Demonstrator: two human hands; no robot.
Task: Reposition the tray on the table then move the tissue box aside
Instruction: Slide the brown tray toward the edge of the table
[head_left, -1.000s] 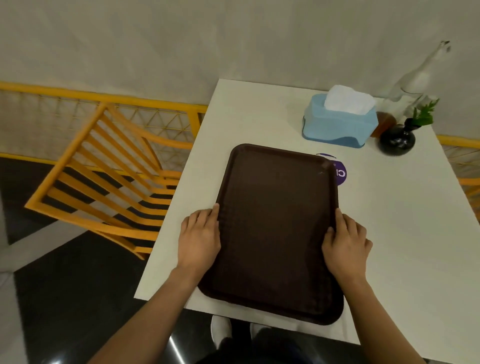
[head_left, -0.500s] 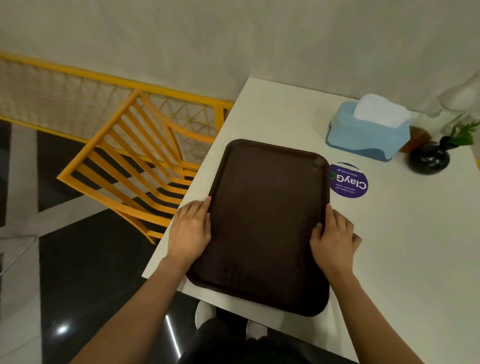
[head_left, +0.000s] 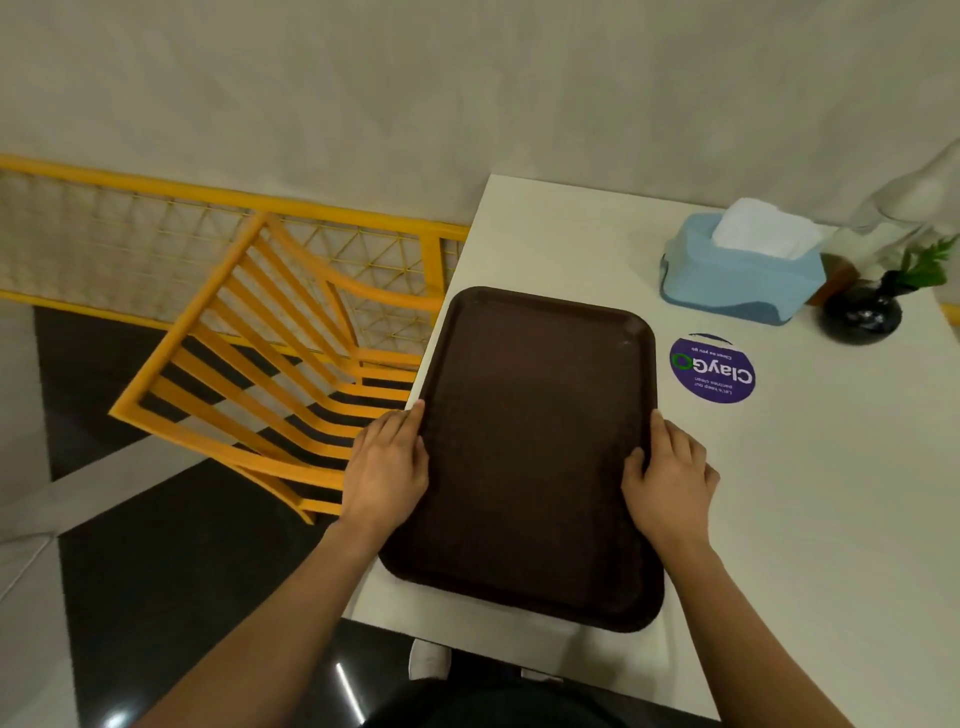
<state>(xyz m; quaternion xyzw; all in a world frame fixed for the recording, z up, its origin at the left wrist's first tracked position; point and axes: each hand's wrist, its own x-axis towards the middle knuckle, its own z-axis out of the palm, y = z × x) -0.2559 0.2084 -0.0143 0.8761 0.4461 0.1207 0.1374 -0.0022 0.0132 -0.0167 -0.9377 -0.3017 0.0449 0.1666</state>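
A dark brown rectangular tray (head_left: 535, 447) lies flat on the white table (head_left: 810, 509), its left rim at the table's left edge. My left hand (head_left: 387, 467) grips the tray's left rim and my right hand (head_left: 670, 473) grips its right rim, thumbs on top. A light blue tissue box (head_left: 737, 275) with a white tissue sticking out stands at the far right of the table, well clear of the tray.
A round purple sticker (head_left: 711, 369) lies on the table between tray and box. A small black vase with green leaves (head_left: 862, 312) and a clear glass bottle (head_left: 909, 202) stand right of the box. An orange slatted chair (head_left: 280, 374) stands left of the table.
Both hands have slid the tray to the left across the table, uncovering the purple sticker fully. The tray's left rim now reaches the table's left edge.
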